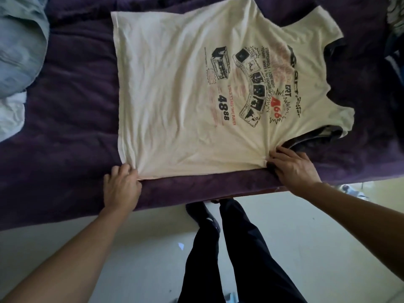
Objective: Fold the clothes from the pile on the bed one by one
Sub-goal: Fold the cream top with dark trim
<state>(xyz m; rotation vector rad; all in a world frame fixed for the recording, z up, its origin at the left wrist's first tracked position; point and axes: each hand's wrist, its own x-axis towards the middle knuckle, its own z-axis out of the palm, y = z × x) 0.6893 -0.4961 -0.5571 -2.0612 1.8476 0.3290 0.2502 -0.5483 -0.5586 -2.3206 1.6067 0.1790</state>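
A purple blanket covers the bed, with rumpled light-blue bedding at its left end and dark garments heaped at the right. One dark piece lies partly under the shirt's shoulder end. Below the bed edge are a pale floor and the person's legs in dark trousers.

A cream sleeveless T-shirt lies spread print-up on the blanket, hem to the left and armholes to the right. Nothing lies on top of it.

Both arms reach forward. The left hand pinches the near hem corner, fingers curled over the fabric. The right hand grasps the near side by the armhole – creases fan out from its fingers.

The print, turned sideways, reads "48 88", "GRT", "466", "STEPPENWOLF" and "TOMMY JAMES & THE SHONDELLS" – smaller red lines are too blurred to read.
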